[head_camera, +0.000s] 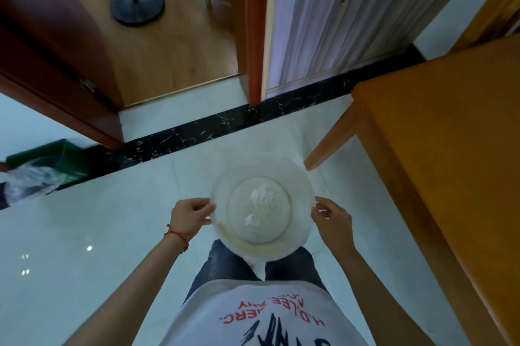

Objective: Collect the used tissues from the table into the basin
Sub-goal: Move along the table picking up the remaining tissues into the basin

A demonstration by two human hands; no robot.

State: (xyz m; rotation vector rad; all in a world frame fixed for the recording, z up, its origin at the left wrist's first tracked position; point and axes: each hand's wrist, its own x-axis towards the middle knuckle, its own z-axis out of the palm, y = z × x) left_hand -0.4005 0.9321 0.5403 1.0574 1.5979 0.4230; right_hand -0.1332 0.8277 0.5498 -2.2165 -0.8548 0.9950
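Note:
I hold a round white basin (pixel 298 177) in front of my waist, above the pale tiled floor. Two crumpled white tissues lie on its bottom: one tissue (pixel 263 193) toward the far side, another tissue (pixel 251 222) nearer me. My left hand (pixel 190 215) grips the basin's left rim, a red string around its wrist. My right hand (pixel 332 219) grips the right rim. The orange wooden table (pixel 450 148) stands to my right; no tissue shows on the part of its top in view.
A green bin (pixel 56 160) lined with a clear plastic bag sits on the floor at the left. Ahead, an open doorway leads to a wooden floor with a black lamp base (pixel 137 5). A dark red door (pixel 56 44) and a pale cabinet (pixel 337 16) flank it.

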